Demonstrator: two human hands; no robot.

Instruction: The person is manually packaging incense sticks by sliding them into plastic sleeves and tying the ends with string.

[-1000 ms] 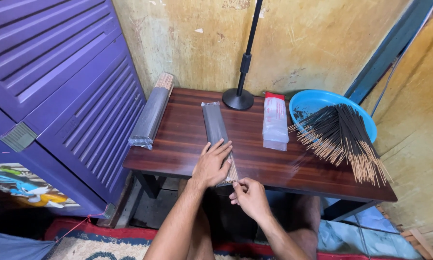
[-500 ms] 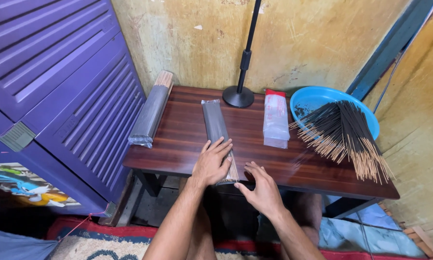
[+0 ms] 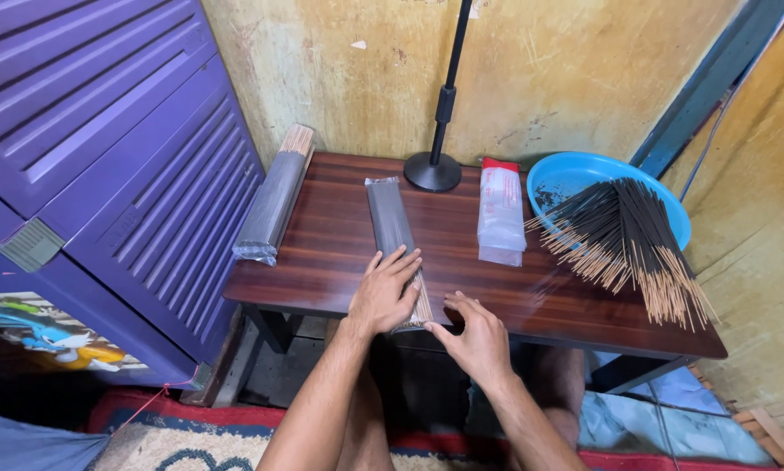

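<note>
With the left hand (image 3: 385, 296) spread flat, pinning the clear plastic sleeve of dark incense sticks (image 3: 395, 237) at the near edge of the dark wooden table (image 3: 339, 253), the right hand (image 3: 475, 336), fingers loosely spread and empty, should tap the protruding ends evenly.

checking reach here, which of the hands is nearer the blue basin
Right. The right hand rests at the table's front edge, below-left of the blue basin; the left hand lies farther left on the packed incense sleeve.
</note>
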